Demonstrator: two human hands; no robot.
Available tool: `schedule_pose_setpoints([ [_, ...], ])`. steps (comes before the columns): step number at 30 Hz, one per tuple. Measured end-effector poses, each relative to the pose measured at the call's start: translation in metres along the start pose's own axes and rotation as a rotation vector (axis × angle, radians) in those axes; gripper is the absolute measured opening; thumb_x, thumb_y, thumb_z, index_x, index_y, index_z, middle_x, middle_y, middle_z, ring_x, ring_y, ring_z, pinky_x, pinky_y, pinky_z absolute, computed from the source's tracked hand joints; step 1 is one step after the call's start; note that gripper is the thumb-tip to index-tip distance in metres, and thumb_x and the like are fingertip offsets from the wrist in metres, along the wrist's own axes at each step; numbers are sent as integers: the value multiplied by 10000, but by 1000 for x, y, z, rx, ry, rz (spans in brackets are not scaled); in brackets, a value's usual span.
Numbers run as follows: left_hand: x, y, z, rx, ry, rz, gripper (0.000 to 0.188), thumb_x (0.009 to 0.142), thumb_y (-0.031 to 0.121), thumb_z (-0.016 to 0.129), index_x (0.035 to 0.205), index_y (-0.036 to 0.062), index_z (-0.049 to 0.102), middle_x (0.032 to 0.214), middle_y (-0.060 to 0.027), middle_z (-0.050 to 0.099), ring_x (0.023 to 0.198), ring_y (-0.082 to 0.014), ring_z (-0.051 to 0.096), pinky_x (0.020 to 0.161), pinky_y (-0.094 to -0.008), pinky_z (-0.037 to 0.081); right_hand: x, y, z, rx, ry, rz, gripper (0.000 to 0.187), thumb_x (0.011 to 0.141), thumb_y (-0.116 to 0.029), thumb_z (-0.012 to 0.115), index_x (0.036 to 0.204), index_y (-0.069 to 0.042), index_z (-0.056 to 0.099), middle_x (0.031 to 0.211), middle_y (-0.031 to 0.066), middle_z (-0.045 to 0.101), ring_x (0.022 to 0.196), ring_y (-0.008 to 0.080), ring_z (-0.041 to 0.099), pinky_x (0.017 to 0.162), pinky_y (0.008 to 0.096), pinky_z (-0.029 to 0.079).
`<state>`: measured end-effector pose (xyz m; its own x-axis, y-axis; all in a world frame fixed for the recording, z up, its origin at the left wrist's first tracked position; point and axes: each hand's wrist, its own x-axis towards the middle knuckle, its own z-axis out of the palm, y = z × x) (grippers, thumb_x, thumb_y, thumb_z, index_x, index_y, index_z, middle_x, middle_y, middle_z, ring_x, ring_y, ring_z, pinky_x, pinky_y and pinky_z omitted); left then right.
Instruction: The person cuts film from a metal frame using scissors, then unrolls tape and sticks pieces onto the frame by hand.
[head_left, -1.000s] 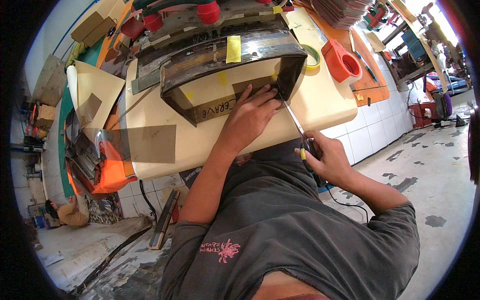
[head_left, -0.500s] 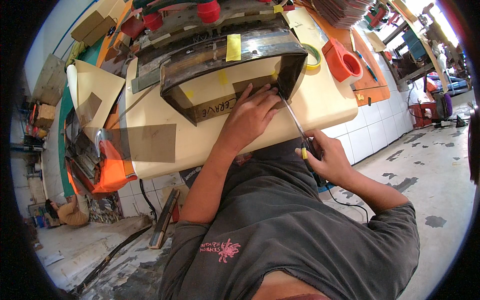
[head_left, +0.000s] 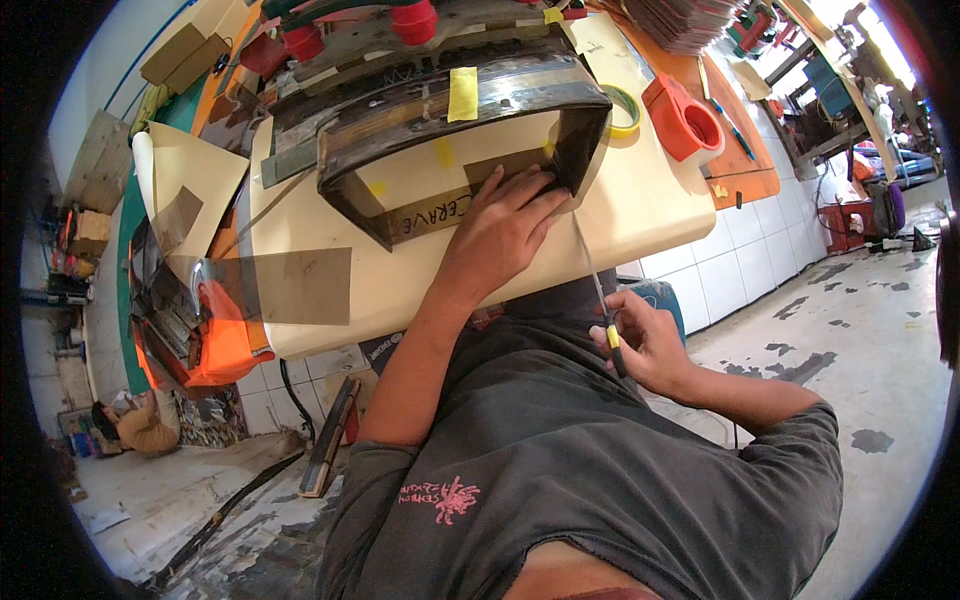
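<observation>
A dark, glossy open box frame [head_left: 350,155] of sheet material lies on its side, with handwriting along its lower wall and yellow tape [head_left: 463,94] on top. My left hand [head_left: 505,225] grips that lower wall near its right corner, fingers reaching over the edge; whatever lies under the fingertips is hidden. My right hand [head_left: 645,340] holds a pair of scissors [head_left: 594,265] with black handles and a yellow wrap. Their slim blades point up toward the corner, tips a little below my left fingers, and look closed or nearly so.
The frame rests on a cream-covered table [head_left: 640,205]. To the right are a yellow tape roll [head_left: 623,112], a red tape dispenser [head_left: 682,118] and a blue pen [head_left: 738,140]. Translucent brown sheet [head_left: 300,287] lies left, beside an orange container [head_left: 225,335]. Another person [head_left: 150,428] sits far left.
My right hand has drawn the scissors down and back, so their tips have left the frame's corner. My left hand stays at the frame, which has barely shifted.
</observation>
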<state>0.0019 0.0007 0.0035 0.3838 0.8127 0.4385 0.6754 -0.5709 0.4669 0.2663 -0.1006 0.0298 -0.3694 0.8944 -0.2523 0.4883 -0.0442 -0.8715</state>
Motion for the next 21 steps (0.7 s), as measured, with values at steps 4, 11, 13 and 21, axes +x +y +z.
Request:
schedule_pose_setpoints([
  [4, 0, 2, 0, 34, -10, -20, 365, 1012, 206, 678, 1374, 155, 695, 1476, -102, 641, 1419, -320, 579, 1276, -563, 358, 2, 1, 2, 117, 47, 18, 297, 997, -214, 792, 1144, -9, 635, 686, 65, 663, 604, 75, 611, 578, 273, 457],
  [11, 0, -1, 3, 79, -3, -1, 357, 1012, 206, 679, 1366, 162, 698, 1508, -84, 628, 1463, -278, 547, 1296, -606, 283, 9, 2, 0, 82, 71, -13, 254, 987, -178, 801, 1127, -21, 658, 660, 26, 626, 577, 41, 525, 540, 256, 388],
  [13, 0, 1, 1, 47, -10, -15, 360, 1017, 208, 677, 1373, 163, 695, 1500, -86, 637, 1461, -282, 551, 1297, -592, 287, 10, 2, -2, 90, 72, -9, 256, 982, -180, 807, 1126, -22, 665, 664, 18, 613, 582, 39, 498, 540, 258, 375],
  [21, -1, -1, 1, 14, -27, -35, 354, 1030, 214, 672, 1378, 151, 686, 1473, -98, 665, 1467, -280, 554, 1306, -572, 287, 16, 1, -5, 83, 94, -7, 283, 970, -199, 828, 1142, -20, 693, 665, -10, 574, 618, 38, 454, 558, 266, 349],
])
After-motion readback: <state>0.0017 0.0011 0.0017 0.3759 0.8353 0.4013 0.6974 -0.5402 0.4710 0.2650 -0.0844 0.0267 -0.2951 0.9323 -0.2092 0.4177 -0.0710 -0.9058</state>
